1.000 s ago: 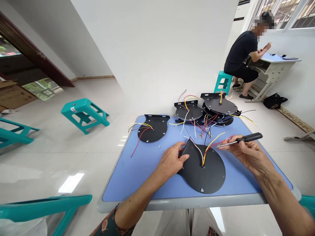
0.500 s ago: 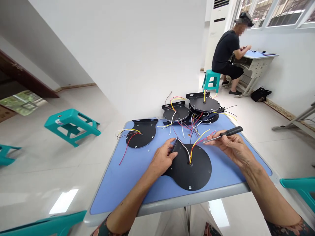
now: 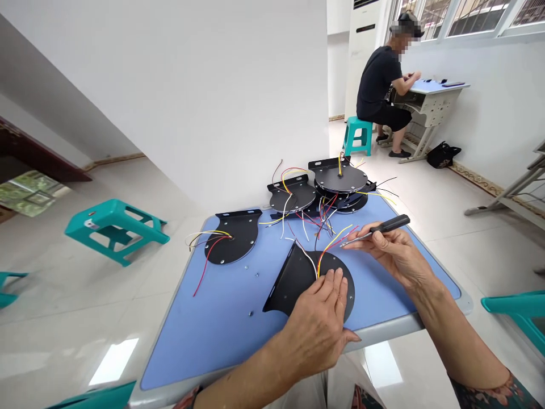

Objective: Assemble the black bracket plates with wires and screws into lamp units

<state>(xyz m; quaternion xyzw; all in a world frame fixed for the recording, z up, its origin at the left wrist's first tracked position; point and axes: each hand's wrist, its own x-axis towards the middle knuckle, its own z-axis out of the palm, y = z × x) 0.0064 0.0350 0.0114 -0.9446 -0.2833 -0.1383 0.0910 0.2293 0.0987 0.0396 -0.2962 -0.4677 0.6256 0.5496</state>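
Note:
A black metal disc housing with a flanged edge [image 3: 283, 287] lies near the table's front, with white, yellow and red wires rising from its centre hole. My left hand [image 3: 319, 318] rests on its face, fingers stretched out flat and the thumb by the near rim. To the right, my right hand [image 3: 394, 253] is closed around a screwdriver [image 3: 392, 224] with a black handle; its shaft points left, beside the wire ends. Loose screws [image 3: 250, 313] lie on the blue tabletop left of the housing.
Another wired housing [image 3: 238, 236] sits at the table's left. Stacked housings [image 3: 340, 178] with tangled wires stand along the back of the blue table [image 3: 191, 341]. Green stools [image 3: 114, 227] stand around. A person [image 3: 383, 85] sits at a desk farther back.
My left hand has moved from the housing's flanged edge onto its face. The flange and more loose screws now show. My right hand still holds the screwdriver. The view has shifted slightly.

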